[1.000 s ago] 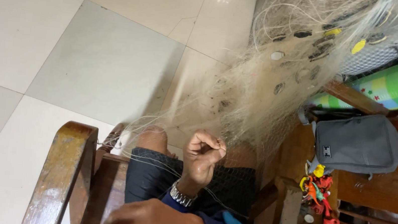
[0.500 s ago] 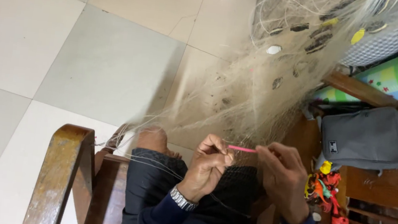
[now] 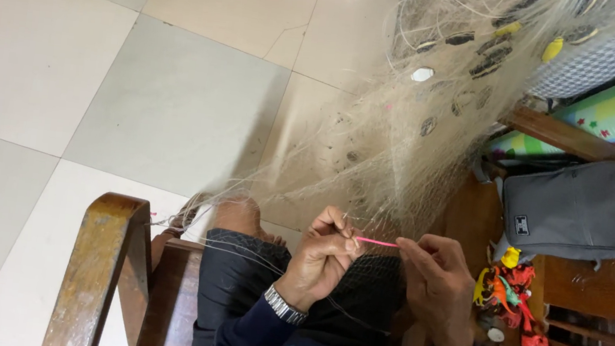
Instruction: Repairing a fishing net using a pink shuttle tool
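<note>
Lower centre of frame: a thin pink needle point(image 3: 376, 242) is pinched between the left hand point(image 3: 322, 259) and the right hand point(image 3: 435, 289), fingertips closed on either end. A pale fishing net point(image 3: 413, 139) spills from upper right down to the lap. The mesh is judged light, limp and snag-prone, its filament slippery; best gripped by bunched strands near the working knot. A grey bag point(image 3: 580, 214) lies at right, a wooden armrest point(image 3: 96, 272) lower left.
</note>
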